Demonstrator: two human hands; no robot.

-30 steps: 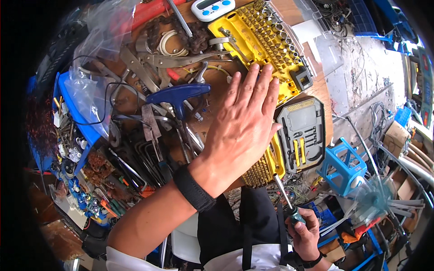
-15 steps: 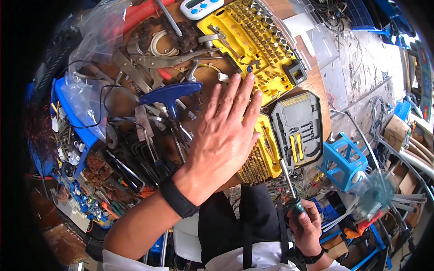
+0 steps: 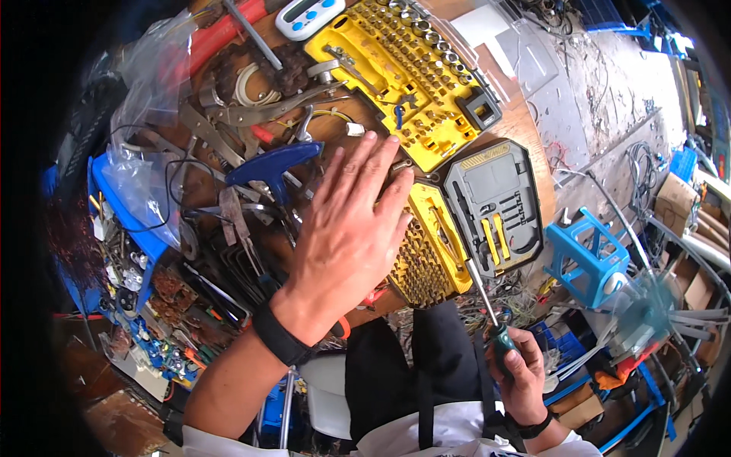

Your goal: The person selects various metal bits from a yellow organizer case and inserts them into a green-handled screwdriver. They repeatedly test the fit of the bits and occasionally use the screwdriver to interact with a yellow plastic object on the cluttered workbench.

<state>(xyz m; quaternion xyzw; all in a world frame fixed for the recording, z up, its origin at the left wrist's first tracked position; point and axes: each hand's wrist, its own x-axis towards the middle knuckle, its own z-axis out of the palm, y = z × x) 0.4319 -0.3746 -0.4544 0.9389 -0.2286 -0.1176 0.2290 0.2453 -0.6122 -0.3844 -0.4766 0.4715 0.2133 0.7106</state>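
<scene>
My left hand (image 3: 346,232), palm down with fingers stretched out, is over the cluttered bench. Its fingertips are nearest a small metal piece (image 3: 402,164), beside the large yellow tray (image 3: 435,154) of sockets and bits. Whether they touch that piece I cannot tell. Next to the index finger lies the bit case, with a yellow bit-filled half (image 3: 461,283) and an opened grey half (image 3: 495,179). Lower right, my right hand (image 3: 524,381) is closed around the green handle of a screwdriver (image 3: 500,337). Its metal shaft points up toward the case's near edge.
A blue T-shaped handle (image 3: 278,163), locking pliers (image 3: 263,114) and a white digital timer (image 3: 311,17) lie on the bench. A blue bin (image 3: 148,255) stands left. To the right are a blue stool (image 3: 586,255) and a fan (image 3: 647,308).
The view has shifted, so the bench things sit further left. My left fingers have drawn closer together, and a small metal piece now shows by the fingertips. My right hand still grips the screwdriver.
</scene>
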